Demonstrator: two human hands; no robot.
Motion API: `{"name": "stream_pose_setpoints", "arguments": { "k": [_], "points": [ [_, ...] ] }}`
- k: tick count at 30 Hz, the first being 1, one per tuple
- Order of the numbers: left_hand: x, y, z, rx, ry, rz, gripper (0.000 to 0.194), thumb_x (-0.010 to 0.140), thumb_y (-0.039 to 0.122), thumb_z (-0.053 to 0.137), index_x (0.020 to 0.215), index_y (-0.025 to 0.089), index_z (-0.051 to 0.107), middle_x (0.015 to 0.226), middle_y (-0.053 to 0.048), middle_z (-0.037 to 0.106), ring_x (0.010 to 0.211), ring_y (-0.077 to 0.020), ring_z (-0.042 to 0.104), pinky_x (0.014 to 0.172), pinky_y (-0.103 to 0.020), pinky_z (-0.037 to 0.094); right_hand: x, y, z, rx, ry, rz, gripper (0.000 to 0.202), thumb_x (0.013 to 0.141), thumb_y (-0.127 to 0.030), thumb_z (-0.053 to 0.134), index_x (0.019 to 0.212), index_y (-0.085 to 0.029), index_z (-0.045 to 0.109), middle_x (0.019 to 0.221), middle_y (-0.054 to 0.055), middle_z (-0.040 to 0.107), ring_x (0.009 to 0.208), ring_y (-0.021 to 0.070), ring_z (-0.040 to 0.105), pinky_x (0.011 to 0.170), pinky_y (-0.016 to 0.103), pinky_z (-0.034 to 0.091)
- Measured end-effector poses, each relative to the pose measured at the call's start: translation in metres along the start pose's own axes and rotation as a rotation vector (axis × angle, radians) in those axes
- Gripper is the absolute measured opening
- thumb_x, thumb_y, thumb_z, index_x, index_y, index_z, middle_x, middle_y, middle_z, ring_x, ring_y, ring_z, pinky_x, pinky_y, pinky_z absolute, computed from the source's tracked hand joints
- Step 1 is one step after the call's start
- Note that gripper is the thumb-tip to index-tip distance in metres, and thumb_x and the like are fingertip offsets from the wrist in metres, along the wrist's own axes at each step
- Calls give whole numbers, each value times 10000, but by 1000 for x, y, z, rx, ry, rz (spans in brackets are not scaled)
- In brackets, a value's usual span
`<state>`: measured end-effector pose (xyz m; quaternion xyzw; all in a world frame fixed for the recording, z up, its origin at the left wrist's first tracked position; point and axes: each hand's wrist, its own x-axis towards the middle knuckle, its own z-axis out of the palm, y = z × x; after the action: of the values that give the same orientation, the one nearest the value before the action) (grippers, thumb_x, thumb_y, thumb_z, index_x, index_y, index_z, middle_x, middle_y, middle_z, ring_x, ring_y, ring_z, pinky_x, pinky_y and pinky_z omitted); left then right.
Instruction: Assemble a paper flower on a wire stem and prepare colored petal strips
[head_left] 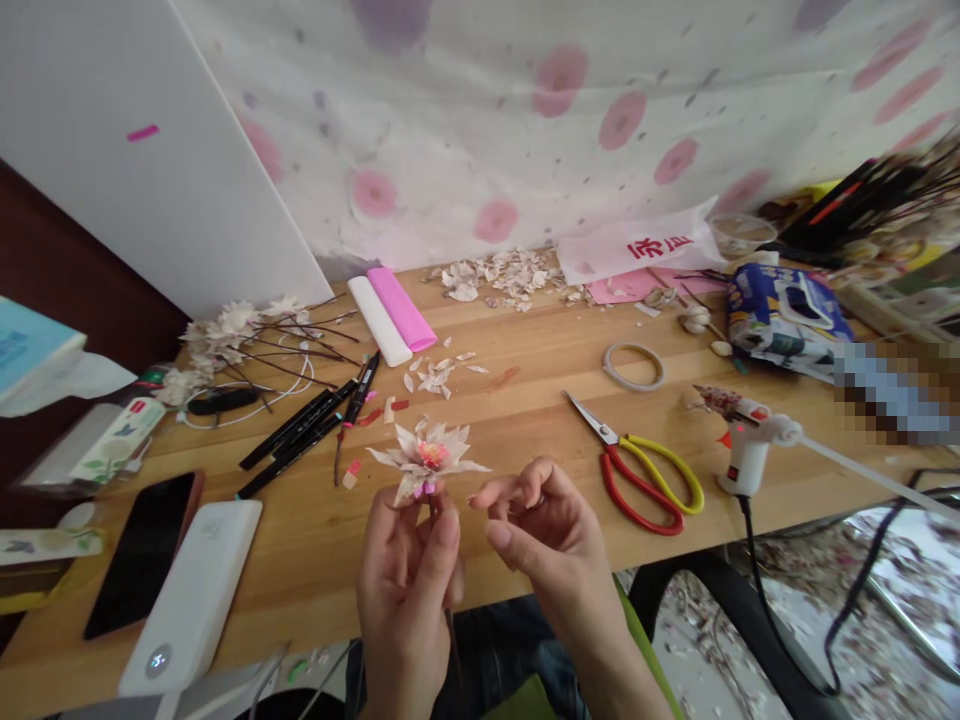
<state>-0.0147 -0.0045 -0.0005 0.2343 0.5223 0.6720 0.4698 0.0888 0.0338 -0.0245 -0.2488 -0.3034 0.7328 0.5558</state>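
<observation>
A pale flower (431,455) with pointed petals and a pink-orange centre stands upright near the table's front edge. My left hand (411,575) pinches its thin stem just under the bloom, where a bit of pink shows. To the right, my right hand (551,535) is raised beside the flower without touching it, its fingers curled and thumb apart from them, with nothing seen between them. Scissors (637,465) with red and yellow handles lie open to the right. Beyond them a glue gun (746,440) stands at the right with its cord hanging down.
Black markers (300,430), pink and white paper rolls (401,308), loose petals (502,275) and a tape ring (634,367) lie farther back. Finished-looking flowers (232,335), a phone (142,550) and a white power bank (193,595) are on the left. A wipes pack (784,310) sits at right.
</observation>
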Motion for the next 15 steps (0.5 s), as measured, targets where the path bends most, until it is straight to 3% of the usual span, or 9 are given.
{"name": "stream_pose_setpoints", "arguments": {
  "k": [5,11,15],
  "points": [
    [-1,-1,0,79,56,56,252,816,381,796,978,241,663,829,21,647,474,-12,408,393,-78,320,-3,-2,4,-41,51,28,362,776,-183,847,789,-231,487,852,14,775,582,75,596,529,164,454],
    [-2,1,3,175,87,125,211,837,360,769,984,250,664,917,12,684,487,-31,377,415,-139,312,-6,-8,12,-86,166,120,400,743,-218,878,761,-237,479,765,-7,769,681,121,703,650,202,534],
    [-4,3,4,222,76,106,266,823,417,772,997,229,700,857,-10,690,534,-66,450,428,-168,316,-6,-5,11,-106,139,101,396,737,-229,884,760,-236,488,738,-10,762,676,129,720,650,203,558]
  ]
}}
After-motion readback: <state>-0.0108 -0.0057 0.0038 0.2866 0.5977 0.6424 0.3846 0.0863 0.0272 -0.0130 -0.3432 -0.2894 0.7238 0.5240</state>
